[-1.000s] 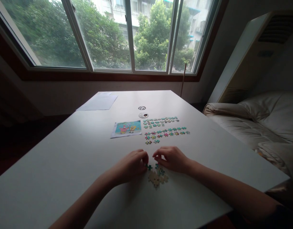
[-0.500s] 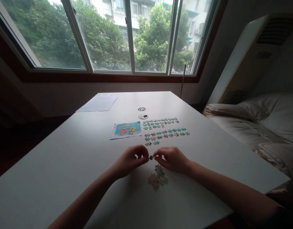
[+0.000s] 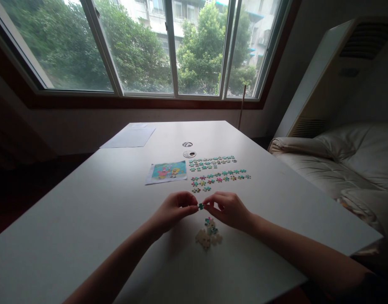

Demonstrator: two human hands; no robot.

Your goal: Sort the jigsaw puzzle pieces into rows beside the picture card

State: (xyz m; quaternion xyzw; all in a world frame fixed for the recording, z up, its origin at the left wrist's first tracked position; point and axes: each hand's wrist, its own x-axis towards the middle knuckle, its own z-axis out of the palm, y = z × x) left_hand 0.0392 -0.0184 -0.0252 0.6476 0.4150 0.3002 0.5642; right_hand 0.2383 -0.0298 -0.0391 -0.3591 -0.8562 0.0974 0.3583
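Note:
A small green puzzle piece (image 3: 200, 206) is pinched between my two hands above the white table (image 3: 86, 219). My left hand (image 3: 178, 207) grips its left side with thumb and fingertips. On the other side, my right hand (image 3: 227, 210) holds it the same way. Just below the hands lies a loose pile of puzzle pieces (image 3: 206, 237), some pale side up and some coloured. Beyond the hands, several rows of puzzle pieces (image 3: 219, 180) are laid out. Left of those rows is a printed cartoon picture (image 3: 168, 172).
Two round discs (image 3: 189, 154) lie behind the picture. Sheets of paper (image 3: 129, 137) rest at the table's far left corner. A pale leather sofa (image 3: 308, 156) stands to the right, beside a tall cabinet-like unit (image 3: 320, 76). Windows run along the far wall.
The green puzzle piece has been turned slightly and raised a little between my fingers. Both hands have otherwise hardly moved.

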